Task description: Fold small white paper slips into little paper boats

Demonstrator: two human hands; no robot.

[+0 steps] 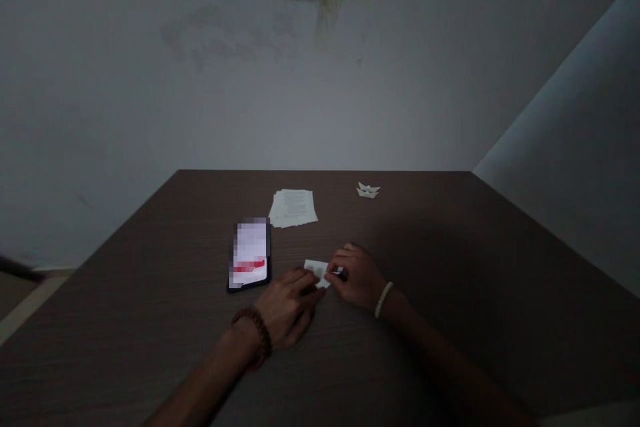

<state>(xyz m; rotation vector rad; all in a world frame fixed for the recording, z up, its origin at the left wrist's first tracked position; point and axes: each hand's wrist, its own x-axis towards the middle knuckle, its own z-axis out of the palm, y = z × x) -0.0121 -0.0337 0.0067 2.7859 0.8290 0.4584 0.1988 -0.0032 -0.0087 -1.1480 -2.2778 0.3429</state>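
A small piece of white paper (315,265), with a folded part at its right, lies on the dark brown table between my two hands. My left hand (289,303) comes in from the lower left, its fingers and thumb closed on the near left part of the paper. From the right, my right hand (357,275) pinches the paper's right edge between thumb and fingertips. The fingers hide part of the paper, so its exact folds cannot be made out. My left wrist wears a dark beaded bracelet (257,330), my right a pale beaded one (384,300).
A phone (250,253) with a lit, blurred screen rests left of my hands. Behind it lies a stack of printed paper sheets (294,207). Small folded paper boats (369,191) sit near the table's (425,360) far edge, by the grey wall (320,107).
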